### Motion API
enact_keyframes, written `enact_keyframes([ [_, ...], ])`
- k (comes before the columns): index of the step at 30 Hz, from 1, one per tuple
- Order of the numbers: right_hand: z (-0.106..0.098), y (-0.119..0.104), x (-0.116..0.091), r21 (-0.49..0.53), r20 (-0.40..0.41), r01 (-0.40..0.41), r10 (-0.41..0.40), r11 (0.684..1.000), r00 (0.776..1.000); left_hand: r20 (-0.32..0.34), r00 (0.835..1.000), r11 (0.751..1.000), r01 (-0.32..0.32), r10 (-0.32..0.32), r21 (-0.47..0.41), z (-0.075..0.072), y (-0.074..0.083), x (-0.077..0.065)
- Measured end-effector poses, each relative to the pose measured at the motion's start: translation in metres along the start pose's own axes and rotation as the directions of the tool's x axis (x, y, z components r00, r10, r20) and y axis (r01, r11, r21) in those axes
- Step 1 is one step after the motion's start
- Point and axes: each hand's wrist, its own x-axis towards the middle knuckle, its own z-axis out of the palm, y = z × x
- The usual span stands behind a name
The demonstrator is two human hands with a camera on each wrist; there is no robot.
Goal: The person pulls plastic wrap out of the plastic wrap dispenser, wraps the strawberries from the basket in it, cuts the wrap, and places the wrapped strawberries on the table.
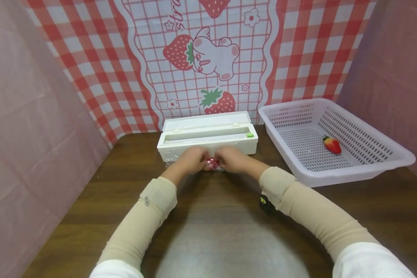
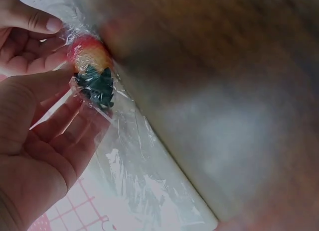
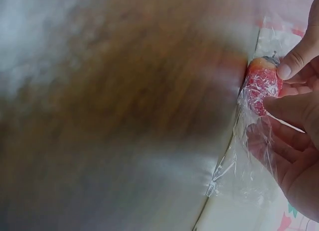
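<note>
Both hands meet at a red and yellow strawberry [image 2: 92,57] with dark green leaves, covered in clear plastic wrap [image 2: 132,146]. In the left wrist view, my left hand [image 2: 50,126] pinches it near the leafy end, thumb on one side and curled fingers behind. My right hand [image 3: 294,116] grips the other end, its thumb against the wrapped red flesh. From the head view the strawberry shows as a small red patch between the fingers, just before the front wall of a white wrap dispenser box [image 1: 208,146]. Loose film spreads from the strawberry along the box.
The box's lid [image 1: 205,120] stands open behind it, and a green slider [image 1: 250,135] sits on its right end. To the right, a white perforated basket [image 1: 312,178] holds another strawberry [image 1: 332,145]. A checkered cloth [image 1: 104,61] hangs behind the brown table [image 1: 100,204].
</note>
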Motion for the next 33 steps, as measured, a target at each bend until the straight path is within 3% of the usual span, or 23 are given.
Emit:
enact_keyframes([
  [8, -0.006, -0.005, -0.006, -0.015, -0.002, -0.046, 0.046, 0.999, 0.999, 0.080, 0.996, 0.999, 0.039, -0.038, -0.007, -0.009, 0.002, 0.000],
  [12, -0.017, -0.006, -0.010, 0.005, -0.117, -0.121, 0.121, 0.993, 0.986, 0.093, 0.994, 0.999, 0.053, -0.053, 0.004, -0.015, 0.004, 0.001],
  [15, -0.025, -0.001, -0.013, 0.038, -0.260, -0.220, 0.222, 0.975, 0.940, 0.083, 0.995, 0.999, 0.053, -0.053, 0.007, -0.018, 0.007, 0.002],
  [18, -0.031, 0.004, -0.018, 0.114, -0.349, -0.355, 0.372, 0.928, 0.860, 0.070, 0.997, 0.999, 0.044, -0.045, 0.010, -0.019, 0.012, 0.005],
  [21, -0.032, 0.013, -0.023, 0.177, -0.350, -0.480, 0.511, 0.859, 0.785, 0.048, 0.998, 1.000, 0.025, -0.026, 0.012, -0.020, 0.018, 0.009],
  [26, -0.029, 0.036, -0.033, 0.256, -0.320, -0.583, 0.637, 0.771, 0.702, 0.014, 1.000, 1.000, 0.012, -0.012, -0.001, -0.025, 0.030, 0.021],
  [27, -0.028, 0.041, -0.035, 0.284, -0.317, -0.585, 0.650, 0.760, 0.691, 0.008, 1.000, 1.000, 0.014, -0.014, -0.002, -0.026, 0.032, 0.024],
  [29, -0.026, 0.051, -0.038, 0.327, -0.306, -0.572, 0.657, 0.753, 0.690, -0.006, 1.000, 1.000, 0.006, -0.006, 0.000, -0.029, 0.035, 0.032],
  [33, -0.021, 0.063, -0.040, 0.354, -0.271, -0.539, 0.635, 0.765, 0.723, -0.031, 1.000, 1.000, 0.005, -0.006, -0.008, -0.032, 0.039, 0.048],
])
